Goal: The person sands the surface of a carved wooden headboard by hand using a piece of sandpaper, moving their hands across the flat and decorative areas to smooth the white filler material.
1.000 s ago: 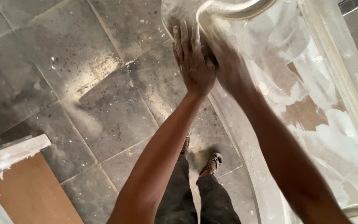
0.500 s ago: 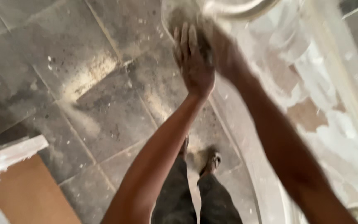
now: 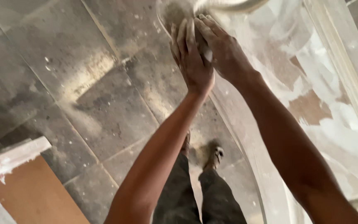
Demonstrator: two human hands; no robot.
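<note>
Dusty fingers (image 3: pixel 186 35) of both hands lie flat, pressing a small pad (image 3: pixel 206 53) against the white curved panel (image 3: pixel 278 33) at twelve o'clock. Left hand (image 3: pixel 193 62) overlaps right hand (image 3: pixel 224 54). Grey tiled floor (image 3: pixel 63 83) spreads toward nine o'clock; a brown board (image 3: pixel 34 195) lies at seven.

No packages, no labels, no signs, no screens in view.

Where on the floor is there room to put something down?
The grey tiled floor lies bare, though dusty, between the brown board at the lower left and the left arm. It is crowded at the top, where the left hand and right hand press together on the white curved piece.
</note>
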